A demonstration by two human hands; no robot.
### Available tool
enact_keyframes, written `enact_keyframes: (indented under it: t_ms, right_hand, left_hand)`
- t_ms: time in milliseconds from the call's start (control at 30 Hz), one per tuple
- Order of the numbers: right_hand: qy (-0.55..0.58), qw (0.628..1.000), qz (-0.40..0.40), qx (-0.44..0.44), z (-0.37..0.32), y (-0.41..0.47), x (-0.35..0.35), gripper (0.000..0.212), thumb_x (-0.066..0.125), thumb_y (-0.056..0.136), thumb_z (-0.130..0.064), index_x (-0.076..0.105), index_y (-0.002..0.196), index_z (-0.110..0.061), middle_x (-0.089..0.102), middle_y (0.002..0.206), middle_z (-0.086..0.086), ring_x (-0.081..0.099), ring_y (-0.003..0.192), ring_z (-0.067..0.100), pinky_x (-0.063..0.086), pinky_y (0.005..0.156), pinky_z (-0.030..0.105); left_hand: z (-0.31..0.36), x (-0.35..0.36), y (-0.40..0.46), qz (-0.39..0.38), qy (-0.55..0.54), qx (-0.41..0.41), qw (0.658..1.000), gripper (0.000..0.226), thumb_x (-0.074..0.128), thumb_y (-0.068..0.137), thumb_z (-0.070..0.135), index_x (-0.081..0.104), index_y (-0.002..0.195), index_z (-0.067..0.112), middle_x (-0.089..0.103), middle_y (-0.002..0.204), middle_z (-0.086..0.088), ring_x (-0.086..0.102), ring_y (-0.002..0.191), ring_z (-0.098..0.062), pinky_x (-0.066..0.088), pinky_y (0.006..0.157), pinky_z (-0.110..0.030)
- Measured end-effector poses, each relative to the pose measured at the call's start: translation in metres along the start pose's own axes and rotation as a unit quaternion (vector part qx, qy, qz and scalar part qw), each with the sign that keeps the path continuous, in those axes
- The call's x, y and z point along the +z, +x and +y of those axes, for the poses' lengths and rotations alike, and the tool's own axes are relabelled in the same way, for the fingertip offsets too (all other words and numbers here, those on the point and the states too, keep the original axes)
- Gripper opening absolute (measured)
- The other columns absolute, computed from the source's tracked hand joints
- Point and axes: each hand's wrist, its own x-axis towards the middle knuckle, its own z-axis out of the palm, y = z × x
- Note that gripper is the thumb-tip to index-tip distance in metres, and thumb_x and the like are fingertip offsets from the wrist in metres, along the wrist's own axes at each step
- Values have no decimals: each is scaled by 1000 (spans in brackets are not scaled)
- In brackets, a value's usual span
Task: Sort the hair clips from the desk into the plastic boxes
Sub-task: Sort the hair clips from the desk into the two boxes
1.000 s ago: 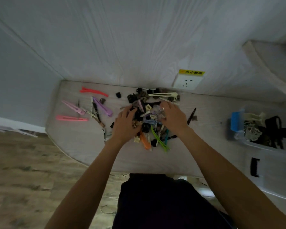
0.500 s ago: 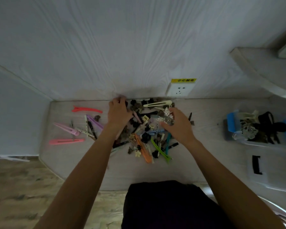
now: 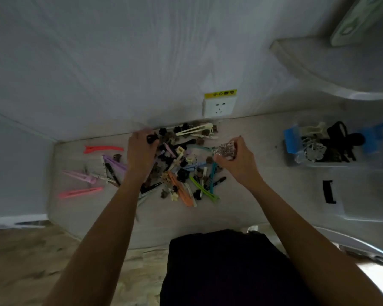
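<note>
While the left hand (image 3: 142, 151) pinches a small black claw clip (image 3: 152, 138), the right hand (image 3: 237, 160) grips a spiky silver metal clip (image 3: 225, 150) over the pale woodgrain worktop (image 3: 252, 195).

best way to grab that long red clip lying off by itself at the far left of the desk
Pinch the long red clip across its narrow width near the middle, coming straight down from above. It lies flat and apart from the pile, so both long edges are free. The left hand is nearer, though it already holds a small black clip.

left hand (image 3: 142, 151) now pinches a black clip (image 3: 152, 138).
</note>
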Motion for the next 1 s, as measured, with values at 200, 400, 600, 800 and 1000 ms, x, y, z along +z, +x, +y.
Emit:
enact_keyframes:
  t_ms: [200, 400, 600, 800, 1000]
  right_hand:
    - [20, 999, -2, 26, 22, -21, -27, 41, 74, 76, -27, 42, 98, -14, 60, 88, 5, 57, 76, 19, 44, 62, 22]
    - [24, 997, 20, 65, 37, -42, -52, 44, 70, 79, -35, 47, 111, -16, 60, 88, -1, 59, 79, 15, 43, 62, 18]
    - [10, 990, 125, 69, 53, -60, -133, 53, 66, 80, -42, 46, 121, -15, 61, 88, -2, 59, 72, 10, 41, 56, 11]
    - [-45, 974, 219, 39, 97, -56, -224, 55, 66, 83, -35, 44, 127, -12, 63, 112, 12, 60, 100, 28, 46, 77, 34]
    - [-240, 957, 157, -33, 131, -18, -272, 34, 64, 76, -10, 53, 107, -1, 63, 99, 21, 59, 91, 38, 46, 76, 41]
  left_hand:
    - [-4, 17, 15, -69, 37, -56, 995, 34, 60, 85, 25, 60, 115, 8, 61, 114, -22, 54, 108, -37, 44, 90, -41]
    - [80, 6, -31, 59, -36, 10, 998, 34, 71, 78, 26, 62, 108, 13, 59, 112, -12, 50, 106, -31, 43, 89, -39]
    - [224, 52, -82, -83, -229, 145, 959, 31, 66, 81, 31, 63, 108, 15, 61, 106, -6, 60, 90, -12, 50, 75, -18]
    - [326, 104, -93, -129, -135, 304, 934, 30, 65, 80, 27, 64, 108, 15, 65, 105, -6, 60, 97, -21, 45, 82, -28]
    - [345, 135, -69, -96, -41, 245, 964, 32, 62, 81, 25, 64, 112, 15, 64, 116, -8, 57, 107, -30, 44, 90, -40]
